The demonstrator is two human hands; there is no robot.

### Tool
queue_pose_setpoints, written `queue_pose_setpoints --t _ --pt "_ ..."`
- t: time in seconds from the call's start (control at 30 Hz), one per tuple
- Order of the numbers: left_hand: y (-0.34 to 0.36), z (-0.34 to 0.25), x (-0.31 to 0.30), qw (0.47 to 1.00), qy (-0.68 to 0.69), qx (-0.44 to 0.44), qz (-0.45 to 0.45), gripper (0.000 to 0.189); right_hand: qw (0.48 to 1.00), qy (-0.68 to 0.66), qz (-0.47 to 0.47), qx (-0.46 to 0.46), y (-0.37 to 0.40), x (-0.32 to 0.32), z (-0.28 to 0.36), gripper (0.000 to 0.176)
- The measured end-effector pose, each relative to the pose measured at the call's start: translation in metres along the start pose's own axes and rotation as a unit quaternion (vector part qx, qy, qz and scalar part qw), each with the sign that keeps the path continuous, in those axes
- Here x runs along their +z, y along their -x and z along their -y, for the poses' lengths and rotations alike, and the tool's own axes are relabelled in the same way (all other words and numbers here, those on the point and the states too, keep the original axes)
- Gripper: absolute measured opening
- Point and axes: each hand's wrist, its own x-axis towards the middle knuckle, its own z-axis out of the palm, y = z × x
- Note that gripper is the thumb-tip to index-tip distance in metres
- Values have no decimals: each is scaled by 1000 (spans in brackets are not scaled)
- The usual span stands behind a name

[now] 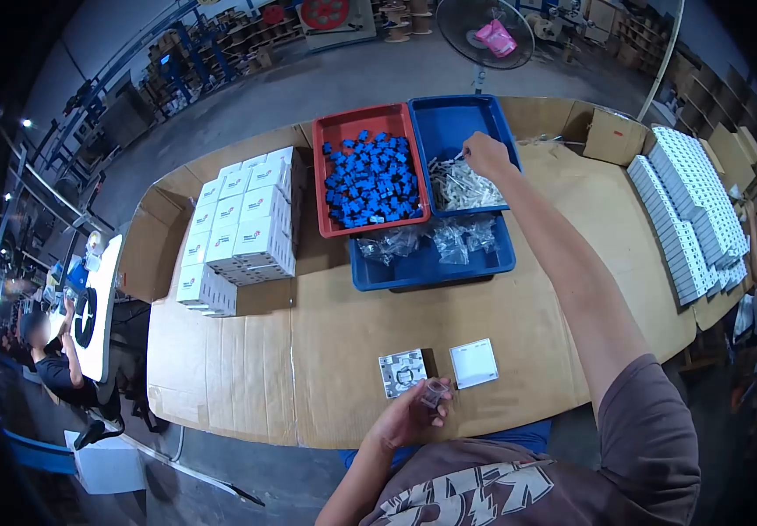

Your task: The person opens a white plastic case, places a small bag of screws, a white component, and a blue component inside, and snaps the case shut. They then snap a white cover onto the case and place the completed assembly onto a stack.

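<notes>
My left hand (406, 414) is near the front edge of the table, its fingers closed around a small clear plastic bag (435, 394). Just beyond it lies an open white box base (403, 373) with a dark ring-shaped part inside. A flat white square cover (474, 363) rests to its right. My right arm stretches far forward, and my right hand (487, 156) is over a blue tray (449, 110) of small white plastic parts (464, 186). Its fingers are pinched together, with what looks like one white part at the tips.
A red tray (318, 140) of blue plastic pieces (371, 180) adjoins the blue tray. In front, another blue bin (435, 276) holds clear bags. White boxes (243, 219) are stacked left; white units (689, 210) are piled right. Cardboard walls (155, 237) edge the table. A person (63, 364) sits far left.
</notes>
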Motion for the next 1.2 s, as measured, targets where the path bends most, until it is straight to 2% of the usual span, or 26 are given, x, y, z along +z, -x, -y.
queue_pose_setpoints --t 0.17,0.33,0.43,0.53,0.63,0.67,0.73,0.77,0.87,0.9,1.03,1.2 --pt "-2 -2 -2 1000 -1 -6 7 54 998 48 37 -28 -9 -3 -2 12" --pt "-9 -4 6 1000 -11 -15 12 54 995 68 19 -75 -12 10 -13 12" --pt "-8 -2 10 999 -31 -17 -5 54 997 28 -11 -69 -2 6 -10 12" --pt "-6 -1 6 1000 -14 -24 -11 55 993 -97 -53 -32 12 0 -10 15" --pt "-3 0 7 1000 8 -10 0 55 969 -175 -173 -15 12 7 -20 20" --pt "-3 0 6 1000 7 -10 -2 54 949 -278 -145 36 12 9 -24 19" --pt "-3 0 3 1000 4 -10 -4 53 867 -471 -84 136 21 -6 -13 19" --pt "-2 0 4 1000 -13 -8 -11 53 748 -640 -35 175 31 -16 -7 16" --pt "-3 -2 6 999 -50 -2 -18 53 527 -837 4 148 65 -36 10 16" --pt "-4 -2 5 999 -49 -3 -13 53 513 -845 -1 151 83 -60 32 20" --pt "-4 -2 12 997 -65 -9 -32 57 446 -892 45 56 136 -93 56 24" --pt "-9 0 9 998 -54 -17 -10 56 449 -891 55 40 175 -105 68 24"
